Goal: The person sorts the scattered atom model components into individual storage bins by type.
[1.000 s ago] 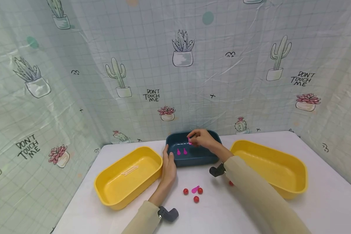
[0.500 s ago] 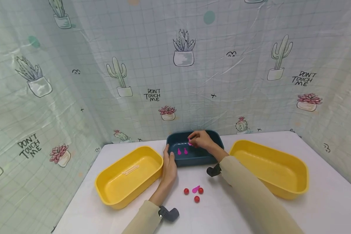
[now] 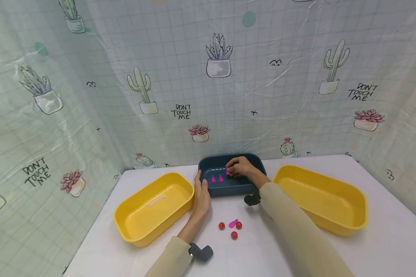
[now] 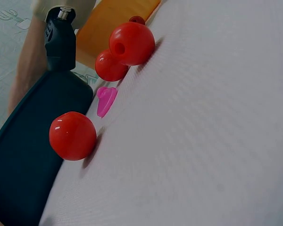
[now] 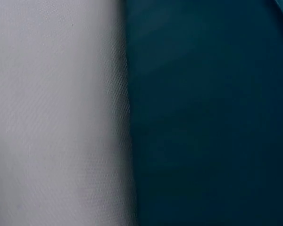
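My left hand [image 3: 202, 196] rests at the left end of a dark blue bin [image 3: 235, 190], fingers along its outer side and thumb at the front corner. Inside the bin, the thumb and fingertips of my right hand [image 3: 242, 167] pinch a small pink pear-shaped piece [image 3: 227, 171], low near the floor. Two similar pink pieces, one at the left [image 3: 213, 179] and one beside it [image 3: 221, 178], lie in the bin. On the white table another pink piece [image 3: 233, 223] lies among red beads [image 3: 234, 235]; the left wrist view shows a hole in one bead [image 4: 132, 43].
A yellow bin [image 3: 138, 243] holding a few thin pale sticks [image 3: 156, 200] stands at the left. Another yellow bin [image 3: 336, 200] stands at the right, partly behind my right forearm. A cactus-printed curtain [image 3: 166, 84] rises behind the table.
My right hand has lowered slightly inside the dark blue bin, still pinching the pink piece. My right forearm has shifted a little left, and the left hand stays at the bin's end.
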A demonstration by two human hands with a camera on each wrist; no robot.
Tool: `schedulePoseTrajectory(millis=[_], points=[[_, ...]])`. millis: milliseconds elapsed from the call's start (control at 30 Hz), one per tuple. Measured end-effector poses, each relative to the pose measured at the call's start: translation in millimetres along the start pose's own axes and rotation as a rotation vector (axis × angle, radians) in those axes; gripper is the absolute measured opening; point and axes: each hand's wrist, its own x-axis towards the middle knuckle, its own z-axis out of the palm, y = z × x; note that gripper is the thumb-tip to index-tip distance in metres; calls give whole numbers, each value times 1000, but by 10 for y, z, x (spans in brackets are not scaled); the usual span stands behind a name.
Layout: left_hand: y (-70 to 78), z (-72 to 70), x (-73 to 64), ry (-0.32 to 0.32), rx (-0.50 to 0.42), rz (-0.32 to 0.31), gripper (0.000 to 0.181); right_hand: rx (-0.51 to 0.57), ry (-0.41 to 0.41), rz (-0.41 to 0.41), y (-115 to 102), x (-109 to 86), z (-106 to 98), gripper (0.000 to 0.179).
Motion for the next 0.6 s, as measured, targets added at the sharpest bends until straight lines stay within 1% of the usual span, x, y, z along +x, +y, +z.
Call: schedulePoseTrajectory(millis=[133, 300, 367, 600], points=[[-1, 15, 9, 2, -2, -3, 52, -40, -5, -7, 12, -4, -9, 26], [2, 19, 11, -1, 3, -4, 52, -138, -41, -49, -19, -50, -9, 18], [7, 18, 6, 2, -2, 5, 52, -166, -55, -63, -26, -58, -7, 15], [11, 12, 11, 0, 6, 14, 52, -215, -39, -52, 11, 0, 28, 17]])
